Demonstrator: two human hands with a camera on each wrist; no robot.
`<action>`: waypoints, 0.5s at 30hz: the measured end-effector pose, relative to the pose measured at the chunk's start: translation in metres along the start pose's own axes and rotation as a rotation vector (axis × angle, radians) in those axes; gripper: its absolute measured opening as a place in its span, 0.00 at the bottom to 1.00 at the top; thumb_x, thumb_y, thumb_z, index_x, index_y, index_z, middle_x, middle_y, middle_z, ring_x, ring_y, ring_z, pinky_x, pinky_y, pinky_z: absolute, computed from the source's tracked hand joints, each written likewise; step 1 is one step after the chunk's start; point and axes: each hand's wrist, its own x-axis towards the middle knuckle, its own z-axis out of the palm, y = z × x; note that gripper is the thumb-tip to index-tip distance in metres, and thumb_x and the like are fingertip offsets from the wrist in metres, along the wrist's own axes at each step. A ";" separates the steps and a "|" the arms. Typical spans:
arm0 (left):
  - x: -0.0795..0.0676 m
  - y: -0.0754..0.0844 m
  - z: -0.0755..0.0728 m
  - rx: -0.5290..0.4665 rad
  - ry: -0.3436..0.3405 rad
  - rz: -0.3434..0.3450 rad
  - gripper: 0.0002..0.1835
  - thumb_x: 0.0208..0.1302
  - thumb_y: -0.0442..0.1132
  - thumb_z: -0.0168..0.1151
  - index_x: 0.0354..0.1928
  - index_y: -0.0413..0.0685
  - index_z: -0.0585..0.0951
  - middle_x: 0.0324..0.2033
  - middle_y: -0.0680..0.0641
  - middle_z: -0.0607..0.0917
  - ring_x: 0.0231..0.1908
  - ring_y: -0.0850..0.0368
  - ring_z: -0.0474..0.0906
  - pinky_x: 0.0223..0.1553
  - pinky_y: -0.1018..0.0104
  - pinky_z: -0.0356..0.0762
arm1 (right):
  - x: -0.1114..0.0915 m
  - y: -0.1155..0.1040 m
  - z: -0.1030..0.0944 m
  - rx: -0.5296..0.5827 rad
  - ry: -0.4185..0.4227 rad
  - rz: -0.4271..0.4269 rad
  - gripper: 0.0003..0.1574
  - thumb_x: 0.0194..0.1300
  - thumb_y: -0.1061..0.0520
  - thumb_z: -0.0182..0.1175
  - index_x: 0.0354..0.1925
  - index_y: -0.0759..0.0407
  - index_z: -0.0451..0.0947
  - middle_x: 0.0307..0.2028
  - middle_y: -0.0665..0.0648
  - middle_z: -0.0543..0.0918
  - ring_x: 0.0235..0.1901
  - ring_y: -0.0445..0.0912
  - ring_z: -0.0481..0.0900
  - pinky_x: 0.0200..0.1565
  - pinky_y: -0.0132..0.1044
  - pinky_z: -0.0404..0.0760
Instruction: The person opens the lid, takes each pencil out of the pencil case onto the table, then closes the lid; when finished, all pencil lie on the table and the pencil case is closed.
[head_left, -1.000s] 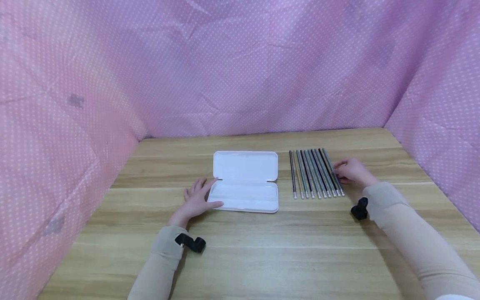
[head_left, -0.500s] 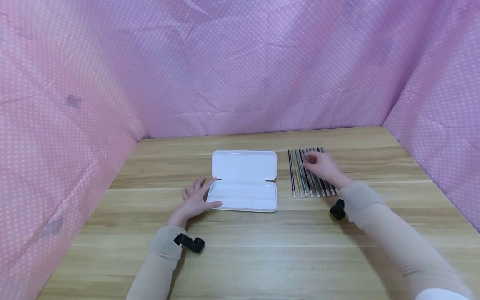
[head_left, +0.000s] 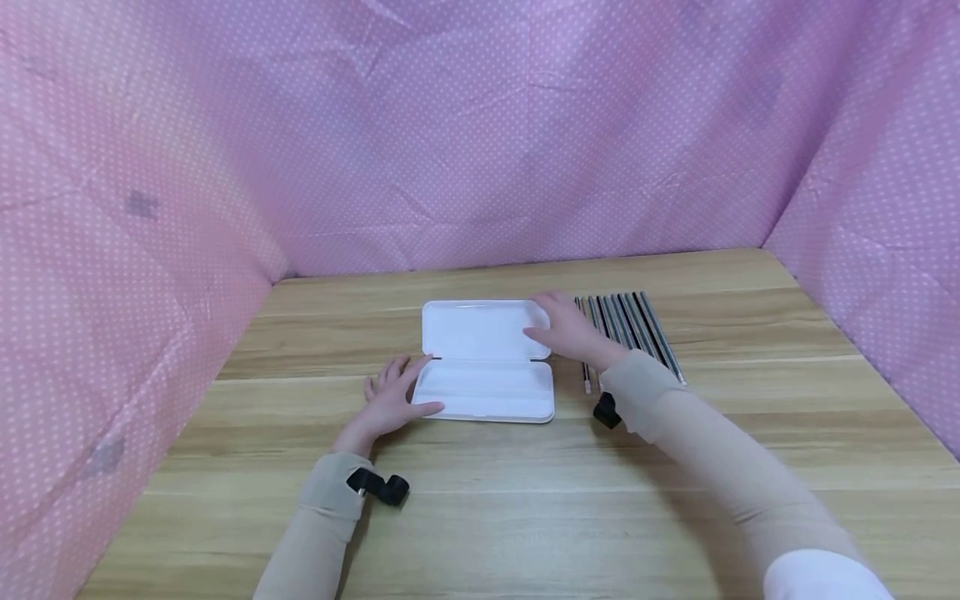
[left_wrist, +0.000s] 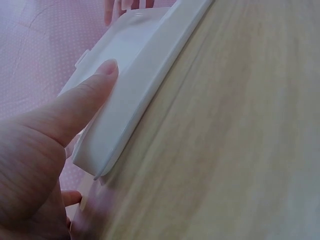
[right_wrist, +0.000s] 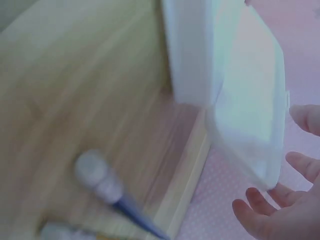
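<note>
A white pencil case (head_left: 483, 404) lies open and flat, its lid (head_left: 476, 329) folded back towards the far side. At its left end is my left hand (head_left: 386, 410), fingers spread, with the thumb (left_wrist: 90, 95) resting on the case's rim in the left wrist view. My right hand (head_left: 572, 329) is at the right end of the lid, its fingers loosely bent around the lid's corner. In the right wrist view its fingertips (right_wrist: 260, 202) are at the lid's edge; firm contact cannot be told. Neither hand carries anything.
To the right, several pencils (head_left: 651, 329) with white eraser ends lie side by side, partly hidden beneath my right wrist. The wooden table (head_left: 510, 517) extends around the case. Pink dotted cloth (head_left: 480, 167) hangs behind the table and along both sides.
My right hand has moved left from the far right pencil, across the row, to the lid's right end. My left hand, the case and the pencils look unmoved.
</note>
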 end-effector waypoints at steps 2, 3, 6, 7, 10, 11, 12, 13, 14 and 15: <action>0.001 0.000 0.000 0.000 0.002 0.004 0.44 0.54 0.60 0.66 0.71 0.65 0.58 0.71 0.35 0.46 0.71 0.33 0.33 0.61 0.30 0.22 | 0.002 -0.006 0.002 -0.009 -0.013 -0.002 0.37 0.66 0.50 0.57 0.69 0.59 0.59 0.67 0.66 0.61 0.67 0.60 0.58 0.65 0.57 0.60; 0.001 0.000 0.000 -0.001 0.005 0.005 0.44 0.54 0.60 0.66 0.71 0.65 0.58 0.71 0.35 0.46 0.71 0.33 0.33 0.61 0.30 0.21 | 0.003 -0.009 0.002 -0.009 -0.020 0.002 0.38 0.66 0.50 0.57 0.69 0.59 0.59 0.67 0.66 0.61 0.67 0.60 0.57 0.65 0.57 0.60; 0.001 0.001 0.000 -0.010 0.016 -0.006 0.50 0.52 0.60 0.67 0.73 0.59 0.52 0.71 0.35 0.47 0.71 0.34 0.33 0.61 0.31 0.21 | 0.003 -0.015 0.003 -0.013 -0.022 0.010 0.37 0.66 0.50 0.58 0.69 0.58 0.59 0.66 0.66 0.63 0.66 0.60 0.58 0.64 0.57 0.61; 0.001 0.001 0.000 -0.018 0.019 -0.014 0.53 0.52 0.60 0.68 0.74 0.56 0.49 0.71 0.34 0.47 0.71 0.34 0.33 0.61 0.31 0.21 | 0.003 -0.016 0.003 -0.019 -0.017 0.010 0.38 0.66 0.49 0.58 0.69 0.58 0.59 0.66 0.66 0.63 0.66 0.59 0.59 0.64 0.56 0.62; 0.001 0.002 0.000 -0.049 0.028 -0.046 0.63 0.49 0.60 0.70 0.75 0.50 0.38 0.72 0.34 0.46 0.71 0.34 0.33 0.63 0.33 0.20 | 0.002 -0.019 0.005 -0.031 0.000 0.012 0.38 0.66 0.50 0.58 0.69 0.57 0.59 0.65 0.67 0.63 0.64 0.59 0.61 0.63 0.56 0.64; 0.001 0.003 0.000 -0.059 0.029 -0.056 0.65 0.48 0.60 0.70 0.74 0.49 0.35 0.72 0.34 0.45 0.71 0.35 0.33 0.63 0.34 0.19 | 0.001 -0.019 0.005 -0.034 0.004 0.012 0.38 0.66 0.50 0.59 0.70 0.57 0.59 0.65 0.67 0.62 0.64 0.60 0.62 0.63 0.55 0.65; 0.001 0.003 0.000 -0.066 0.027 -0.062 0.67 0.48 0.60 0.71 0.74 0.49 0.32 0.72 0.34 0.44 0.71 0.35 0.32 0.63 0.34 0.19 | 0.000 -0.020 0.006 -0.040 0.009 0.010 0.39 0.66 0.50 0.59 0.70 0.56 0.58 0.65 0.67 0.61 0.64 0.59 0.62 0.62 0.55 0.66; 0.001 0.003 0.000 -0.070 0.028 -0.065 0.68 0.47 0.60 0.71 0.74 0.49 0.31 0.72 0.34 0.44 0.71 0.35 0.32 0.63 0.34 0.18 | -0.001 -0.021 0.007 -0.043 0.012 0.004 0.39 0.65 0.51 0.59 0.70 0.57 0.58 0.65 0.68 0.61 0.63 0.59 0.63 0.62 0.54 0.67; 0.001 0.003 0.000 -0.074 0.029 -0.068 0.68 0.47 0.60 0.72 0.74 0.50 0.30 0.73 0.34 0.44 0.72 0.36 0.32 0.63 0.34 0.18 | -0.003 -0.022 0.008 -0.049 0.015 -0.004 0.40 0.65 0.51 0.60 0.70 0.57 0.57 0.65 0.68 0.61 0.63 0.59 0.63 0.62 0.53 0.67; 0.001 0.003 0.000 -0.076 0.030 -0.070 0.69 0.46 0.59 0.72 0.74 0.50 0.29 0.73 0.35 0.44 0.72 0.36 0.32 0.63 0.35 0.18 | -0.004 -0.022 0.009 -0.059 0.018 -0.018 0.41 0.65 0.51 0.60 0.71 0.58 0.56 0.64 0.69 0.60 0.62 0.59 0.64 0.61 0.52 0.68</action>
